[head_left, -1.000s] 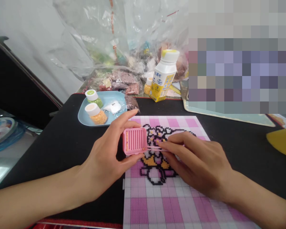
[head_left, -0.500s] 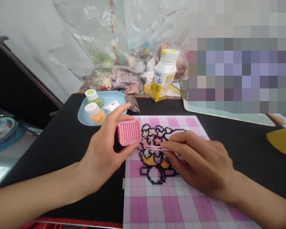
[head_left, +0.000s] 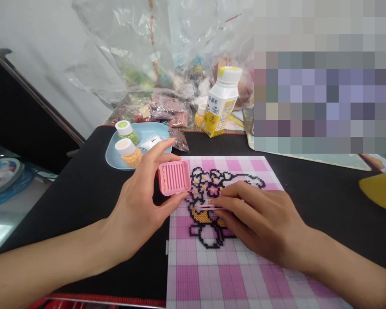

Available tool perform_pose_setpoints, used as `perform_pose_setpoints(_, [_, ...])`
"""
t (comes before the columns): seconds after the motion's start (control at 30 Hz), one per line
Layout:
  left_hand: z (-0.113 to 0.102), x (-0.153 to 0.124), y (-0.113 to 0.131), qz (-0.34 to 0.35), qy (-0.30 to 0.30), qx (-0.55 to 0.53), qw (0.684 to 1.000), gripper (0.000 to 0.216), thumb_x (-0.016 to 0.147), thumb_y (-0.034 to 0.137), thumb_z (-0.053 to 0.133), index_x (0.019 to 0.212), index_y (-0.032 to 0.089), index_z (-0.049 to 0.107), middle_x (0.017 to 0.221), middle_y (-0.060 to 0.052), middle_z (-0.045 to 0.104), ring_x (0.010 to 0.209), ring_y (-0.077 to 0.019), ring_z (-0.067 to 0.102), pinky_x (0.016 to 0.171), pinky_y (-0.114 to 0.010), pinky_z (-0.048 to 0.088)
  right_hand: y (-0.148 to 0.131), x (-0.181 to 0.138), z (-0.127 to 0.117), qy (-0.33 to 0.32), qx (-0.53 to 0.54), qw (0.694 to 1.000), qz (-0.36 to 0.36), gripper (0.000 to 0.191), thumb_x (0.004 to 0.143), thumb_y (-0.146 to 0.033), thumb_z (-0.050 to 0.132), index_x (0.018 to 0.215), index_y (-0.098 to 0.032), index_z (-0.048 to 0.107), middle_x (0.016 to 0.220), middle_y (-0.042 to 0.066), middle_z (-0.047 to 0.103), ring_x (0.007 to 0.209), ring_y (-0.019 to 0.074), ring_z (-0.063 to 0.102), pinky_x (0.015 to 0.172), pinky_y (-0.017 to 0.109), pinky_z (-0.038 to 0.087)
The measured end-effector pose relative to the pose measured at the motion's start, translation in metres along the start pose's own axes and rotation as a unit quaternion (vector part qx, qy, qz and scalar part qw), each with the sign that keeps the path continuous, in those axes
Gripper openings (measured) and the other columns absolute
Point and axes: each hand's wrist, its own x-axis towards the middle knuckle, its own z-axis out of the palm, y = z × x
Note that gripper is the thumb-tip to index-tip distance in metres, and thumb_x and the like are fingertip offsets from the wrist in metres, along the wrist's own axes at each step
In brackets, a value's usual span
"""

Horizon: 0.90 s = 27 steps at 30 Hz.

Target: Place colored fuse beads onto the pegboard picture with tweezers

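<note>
My left hand (head_left: pixel 141 206) grips a small pink ribbed tray (head_left: pixel 174 177) by its edges, just off the left side of the pegboard. My right hand (head_left: pixel 260 221) pinches a thin pink tweezer (head_left: pixel 206 207) whose tip points left over the bead picture (head_left: pixel 212 201), a black outline with purple and orange fill. That picture lies on a pink-and-white checked pegboard (head_left: pixel 231 274) on the black mat (head_left: pixel 83 193).
A light blue dish (head_left: pixel 116 161) holds a green bead bottle (head_left: pixel 126 131), an orange bead bottle (head_left: pixel 128 152) and a small white packet. Behind stand a yellow-and-white drink bottle (head_left: pixel 220 103), bead bags and clear plastic bags. A yellow object (head_left: pixel 381 189) is at right.
My left hand carried the pink tray a little up and to the left, away from the tweezer. My right hand shifted the tweezer tip slightly down and left over the beads.
</note>
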Motion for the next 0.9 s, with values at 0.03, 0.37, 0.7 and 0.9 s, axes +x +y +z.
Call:
perform_pose_setpoints(0.03, [0.0001,0.0001,0.0000,0.001,-0.001,0.001,1.000,0.073,0.076,0.017,0.070,0.137,0.032,0.032,0.114,-0.005,0.061,0.106,-0.0249,0.061,0.098,-0.049,0.048,0.0000,-0.0001,0.0001,0.000,0.001,1.000,0.000,0.009,0.093,-0.018,0.052,0.096,-0.014,0.059,0.086,0.005,0.064,0.069,0.0129,0.061,0.050,0.025,0.047])
perform_pose_setpoints(0.37, [-0.0002,0.0002,-0.0008,-0.001,-0.002,0.002,1.000,0.074,0.076,0.018,0.070,0.137,0.031,0.032,0.116,-0.006,0.060,0.108,-0.0253,0.061,0.100,-0.051,0.047,0.0004,-0.0004,0.0015,-0.005,-0.005,1.000,-0.004,0.010,0.093,-0.018,0.051,0.096,-0.014,0.060,0.085,0.004,0.063,0.065,0.0114,0.058,0.047,0.024,0.043])
perform_pose_setpoints(0.7, [-0.0003,-0.0006,0.0001,-0.004,-0.005,-0.012,1.000,0.073,0.076,0.018,0.070,0.137,0.034,0.032,0.116,-0.004,0.059,0.108,-0.0255,0.060,0.100,-0.052,0.047,0.0001,-0.0006,0.0001,-0.009,-0.002,1.000,-0.005,0.009,0.094,-0.018,0.050,0.097,-0.015,0.059,0.086,0.005,0.064,0.067,0.0129,0.059,0.049,0.025,0.043])
perform_pose_setpoints(0.9, [-0.0001,-0.0006,0.0002,0.002,-0.005,-0.006,1.000,0.072,0.076,0.017,0.070,0.137,0.030,0.033,0.115,-0.006,0.060,0.106,-0.0256,0.061,0.098,-0.051,0.048,-0.0001,0.0004,0.0010,0.001,-0.005,1.000,-0.003,0.010,0.093,-0.018,0.051,0.096,-0.015,0.060,0.086,0.004,0.065,0.068,0.0124,0.060,0.050,0.025,0.044])
